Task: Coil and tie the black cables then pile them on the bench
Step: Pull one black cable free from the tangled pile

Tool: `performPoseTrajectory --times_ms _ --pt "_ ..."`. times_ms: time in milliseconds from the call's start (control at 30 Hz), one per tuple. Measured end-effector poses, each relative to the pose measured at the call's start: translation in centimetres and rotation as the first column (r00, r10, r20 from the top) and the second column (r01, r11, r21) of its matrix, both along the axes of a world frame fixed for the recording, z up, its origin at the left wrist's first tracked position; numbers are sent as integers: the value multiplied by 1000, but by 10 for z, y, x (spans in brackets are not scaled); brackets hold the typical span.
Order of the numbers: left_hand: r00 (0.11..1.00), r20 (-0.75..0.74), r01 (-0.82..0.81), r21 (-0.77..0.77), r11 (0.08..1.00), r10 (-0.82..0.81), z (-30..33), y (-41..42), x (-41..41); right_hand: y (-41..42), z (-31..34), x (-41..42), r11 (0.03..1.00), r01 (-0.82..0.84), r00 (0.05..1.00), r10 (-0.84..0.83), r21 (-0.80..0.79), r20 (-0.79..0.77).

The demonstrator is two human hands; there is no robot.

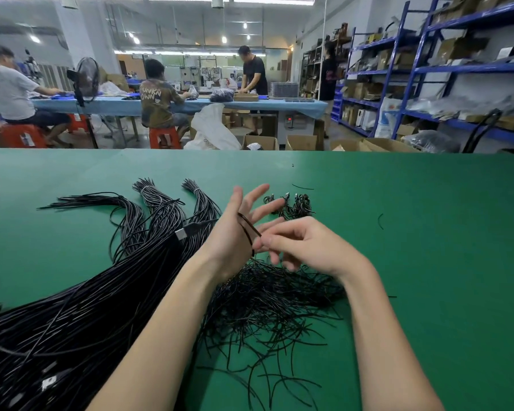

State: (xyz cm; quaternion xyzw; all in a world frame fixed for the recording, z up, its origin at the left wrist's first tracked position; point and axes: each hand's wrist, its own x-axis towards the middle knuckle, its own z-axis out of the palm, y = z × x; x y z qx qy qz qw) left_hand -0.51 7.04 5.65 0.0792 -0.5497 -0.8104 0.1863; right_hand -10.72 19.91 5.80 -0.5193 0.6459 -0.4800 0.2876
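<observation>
Two bare forearms reach forward over a flat green counter point(398, 203). Nearest the viewer, on the left, a thick mass of long glossy black cables point(72, 315) lies loose on the counter and runs diagonally up toward the middle; a silver metal plug point(181, 233) shows on one cable just beside the left wrist. Under and between the forearms lies a tangled heap of short thin black wire ties point(267, 304), with stray ends fanning out toward the near edge.

Above that heap, the left hand point(238, 229) is raised with its fingers spread and straight, its back toward the viewer. A thin black cable loop point(247, 229) is wrapped across the back of this hand. The right hand point(303, 244) has curled fingers, and its thumb and forefinger pinch the loop where it comes off the left hand's edge.

Farther out on the left, three bunches of black cables point(161, 203) lie side by side, two of them bound near their tips with a pale tie. Just beyond the left fingertips sits a small pile of coiled and tied black cables point(294, 206).

Past the far edge of the counter, people work at a long blue-covered table point(190, 103), some seated on red plastic stools point(164, 137). Blue metal shelves point(457, 69) with cardboard boxes line the right wall.
</observation>
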Motion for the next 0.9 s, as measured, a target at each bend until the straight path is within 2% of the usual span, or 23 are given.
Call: performPoseTrajectory --times_ms 100,167,233,300,367,567,700,900 --pt "999 -34 21 -16 1000 -22 1 2 -1 -1 -7 5 995 -69 994 63 67 90" --pt "998 -21 50 -7 999 -50 1 1 0 0 -7 5 999 -18 998 15 45 68" --pt "996 19 87 -20 996 -87 1 -4 4 3 -4 0 990 137 990 -135 -42 41" --pt "986 72 153 -71 986 -148 2 -7 10 8 -1 -8 934 329 942 -314 -138 120" --pt "972 72 229 -89 969 -223 4 -11 18 14 0 -16 866 471 879 -444 -166 176" --pt "935 -116 309 -197 930 -335 22 -5 35 14 -13 -26 727 687 708 -671 4 220" --pt "879 -297 350 -131 928 -374 33 -7 38 17 -25 -32 653 752 643 -757 91 118" --pt "913 -363 186 -40 982 -188 30 -12 34 13 -34 -36 568 803 588 -804 178 -91"
